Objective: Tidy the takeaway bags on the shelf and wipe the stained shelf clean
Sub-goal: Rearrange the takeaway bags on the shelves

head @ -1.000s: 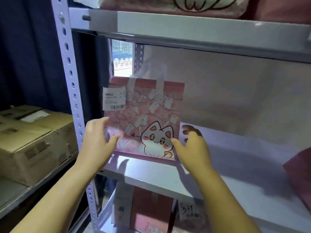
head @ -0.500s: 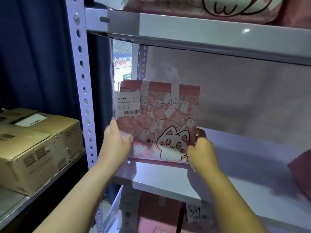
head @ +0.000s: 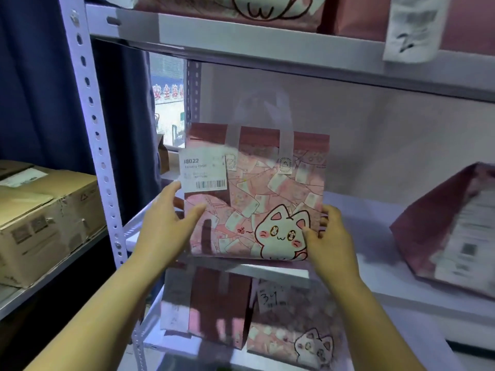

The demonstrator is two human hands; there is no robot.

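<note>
Shelf [head: 375,218]: white metal, middle tier.
Bag [head: 257,191]: pink cat takeaway bag, upright at the shelf's front left.
Grip: fingers of left hand [head: 163,226] and right hand [head: 332,236] clasped its lower sides.
Advice: it wanted even pressure, kept level.

Pink cat-print takeaway bag [head: 257,199] upright at front left of white shelf [head: 375,231]; unclear whether base touches shelf. Left grip [head: 163,226] holds bag's left edge, thumb on front face. Right grip [head: 332,236] holds lower right corner, thumb by cat drawing. White barcode label [head: 205,170] on bag's upper left. Second dark-pink bag [head: 442,236] tilted at shelf's right, well apart. More cat bags [head: 292,330] on shelf below. Cardboard box [head: 45,218] on rack to left.
</note>
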